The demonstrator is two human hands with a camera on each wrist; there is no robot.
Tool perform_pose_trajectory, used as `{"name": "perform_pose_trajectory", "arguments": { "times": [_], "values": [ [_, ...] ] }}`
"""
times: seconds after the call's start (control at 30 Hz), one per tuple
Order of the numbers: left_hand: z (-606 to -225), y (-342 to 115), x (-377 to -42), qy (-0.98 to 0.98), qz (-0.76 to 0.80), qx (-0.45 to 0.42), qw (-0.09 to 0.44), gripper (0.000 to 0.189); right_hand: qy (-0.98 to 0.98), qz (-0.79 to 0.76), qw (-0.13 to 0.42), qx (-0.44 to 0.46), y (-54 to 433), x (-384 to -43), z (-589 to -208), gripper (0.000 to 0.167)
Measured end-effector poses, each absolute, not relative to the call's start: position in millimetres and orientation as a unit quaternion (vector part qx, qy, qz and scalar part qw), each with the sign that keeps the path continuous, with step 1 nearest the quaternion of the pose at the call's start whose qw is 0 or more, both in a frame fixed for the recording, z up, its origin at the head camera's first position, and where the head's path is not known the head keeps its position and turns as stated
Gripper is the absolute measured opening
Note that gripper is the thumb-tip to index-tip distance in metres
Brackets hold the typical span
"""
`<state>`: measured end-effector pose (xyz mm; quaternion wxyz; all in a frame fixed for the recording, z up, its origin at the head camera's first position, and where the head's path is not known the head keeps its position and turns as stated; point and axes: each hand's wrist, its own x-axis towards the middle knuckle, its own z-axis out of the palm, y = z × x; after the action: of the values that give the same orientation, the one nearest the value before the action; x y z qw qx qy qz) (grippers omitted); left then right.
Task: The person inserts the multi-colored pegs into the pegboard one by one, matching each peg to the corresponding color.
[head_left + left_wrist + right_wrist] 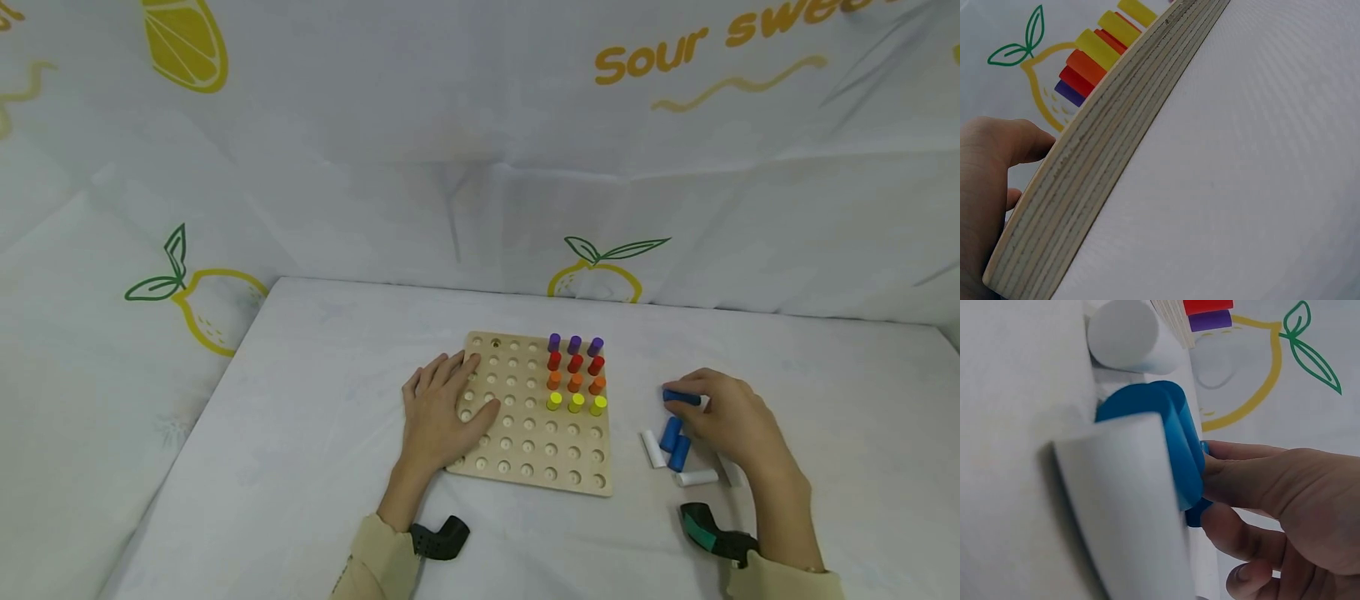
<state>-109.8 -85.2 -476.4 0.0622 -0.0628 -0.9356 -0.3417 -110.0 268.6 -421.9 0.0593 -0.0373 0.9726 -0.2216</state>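
A blue peg [681, 397], lying roughly sideways, is pinched between the thumb and fingers of the right hand [738, 417], to the right of the board; whether it touches the surface [315, 433] is unclear. Just nearer the person lie two more blue pegs [671, 434] side by side, with white pegs [652, 449] close around them. The wooden pegboard [540, 437] lies flat, its right-hand columns holding upright rows of three: purple pegs [575, 344] farthest, then red pegs [575, 364], orange pegs [574, 383] and yellow pegs [576, 403]. The left hand [442, 412], fingers extended and thumb spread, rests over the board's left edge. Beyond hangs a pale cloth [375, 125] printed with lemons and lettering.
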Motion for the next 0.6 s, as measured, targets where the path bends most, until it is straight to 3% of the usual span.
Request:
{"name": "perform_pose_trajectory", "arguments": {
  "times": [0.6],
  "values": [
    [-475.4,-84.8,-110.3,-0.934,-0.347,-0.061,0.057,0.069,0.964,-0.253,0.051,-0.064,258.8,-108.1,-411.7,0.035]
  ]
}}
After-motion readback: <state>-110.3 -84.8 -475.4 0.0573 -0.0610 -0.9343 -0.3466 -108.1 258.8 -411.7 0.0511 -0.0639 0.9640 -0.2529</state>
